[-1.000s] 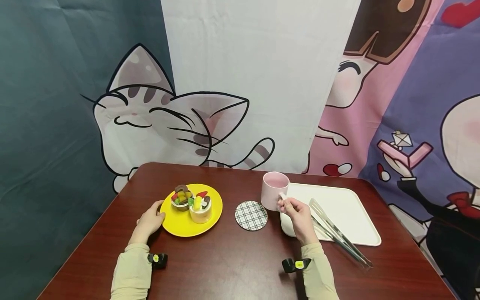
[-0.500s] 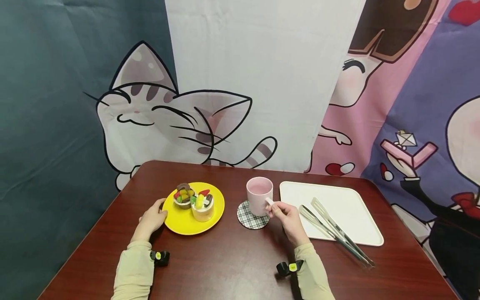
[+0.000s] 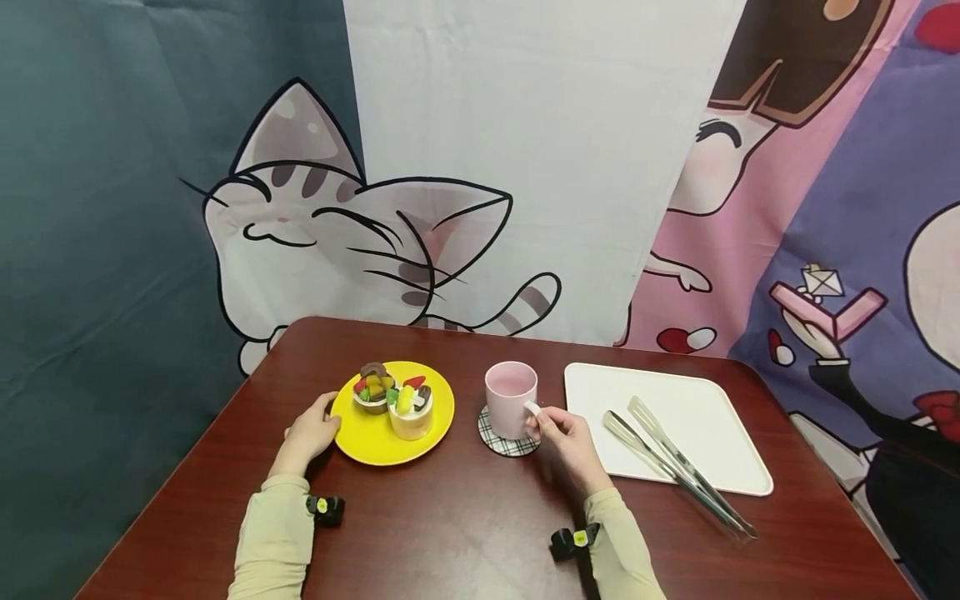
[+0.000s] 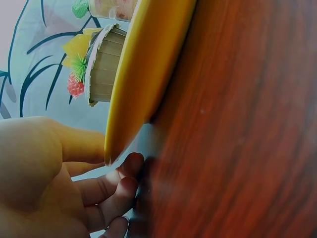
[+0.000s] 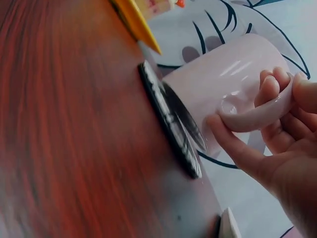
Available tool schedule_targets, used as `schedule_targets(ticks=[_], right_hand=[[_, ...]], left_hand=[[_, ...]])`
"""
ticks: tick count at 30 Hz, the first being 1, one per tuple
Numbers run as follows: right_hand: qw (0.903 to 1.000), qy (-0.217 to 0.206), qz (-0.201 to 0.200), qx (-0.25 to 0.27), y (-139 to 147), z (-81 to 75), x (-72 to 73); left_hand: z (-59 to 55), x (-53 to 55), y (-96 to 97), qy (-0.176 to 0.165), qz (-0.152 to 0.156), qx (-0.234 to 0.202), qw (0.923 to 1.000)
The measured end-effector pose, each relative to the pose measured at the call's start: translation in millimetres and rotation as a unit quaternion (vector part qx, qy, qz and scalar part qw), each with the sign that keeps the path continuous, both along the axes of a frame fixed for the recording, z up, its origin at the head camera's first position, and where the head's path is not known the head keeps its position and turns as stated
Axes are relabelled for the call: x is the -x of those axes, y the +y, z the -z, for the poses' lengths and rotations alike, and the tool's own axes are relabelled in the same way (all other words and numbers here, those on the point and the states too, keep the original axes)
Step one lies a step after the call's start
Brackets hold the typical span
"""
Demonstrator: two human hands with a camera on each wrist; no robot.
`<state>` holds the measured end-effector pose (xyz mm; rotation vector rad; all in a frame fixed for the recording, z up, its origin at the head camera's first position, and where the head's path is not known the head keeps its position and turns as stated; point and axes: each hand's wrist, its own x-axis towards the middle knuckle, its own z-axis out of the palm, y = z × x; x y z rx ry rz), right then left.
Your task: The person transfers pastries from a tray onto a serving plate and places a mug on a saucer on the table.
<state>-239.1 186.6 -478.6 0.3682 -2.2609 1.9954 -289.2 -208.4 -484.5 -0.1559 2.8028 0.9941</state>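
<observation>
My right hand (image 3: pixel 566 442) grips a pink mug (image 3: pixel 504 410) by its handle, fingers through the loop in the right wrist view. The mug is over a round plaid coaster (image 3: pixel 508 447). Seen from the right wrist, its base (image 5: pixel 185 114) tilts slightly, with a narrow gap showing above the coaster. At the left, my left hand (image 3: pixel 307 432) pinches the rim of a yellow plate (image 3: pixel 367 450), thumb on top and fingers curled by the underside. Two fruit-topped cupcakes stand on the plate: a brown one (image 3: pixel 372 392) and a pale one (image 3: pixel 411 417).
A white rectangular tray (image 3: pixel 600 387) lies to the right of the mug. Metal tongs (image 3: pixel 678 467) rest across it, their handle end past the tray's front edge. A printed curtain (image 3: pixel 450 125) hangs behind the dark wooden table (image 3: pixel 435 533).
My right hand has brought the mug leftward from the tray's edge to the coaster and lowered it. The left hand keeps its place at the plate. The head view has shifted slightly.
</observation>
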Motion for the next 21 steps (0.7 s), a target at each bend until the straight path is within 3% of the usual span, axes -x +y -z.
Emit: schedule_targets(ticks=[6,13,17,21], right_hand=[[0.9969,-0.001,0.022,-0.076,9.8,-7.1,1.4],[0.9883,-0.008,0.033,-0.149,12.5,-25.8,-10.6],[0.9913,-0.01,-0.004,-0.131,17.1,-21.5,-9.1],[0.9943,-0.032,-0.05,-0.089,26.7,-7.2,-5.2]], left_hand=[[-3.9,2.2,1.0,0.002,0.001,0.004,1.0],[-3.5,4.1,-0.6,-0.001,-0.004,0.001,1.0],[-1.5,2.3,-1.7,0.005,-0.005,-0.007,1.0],[4.5,-1.4,-2.3,-0.002,-0.003,-0.025,0.9997]])
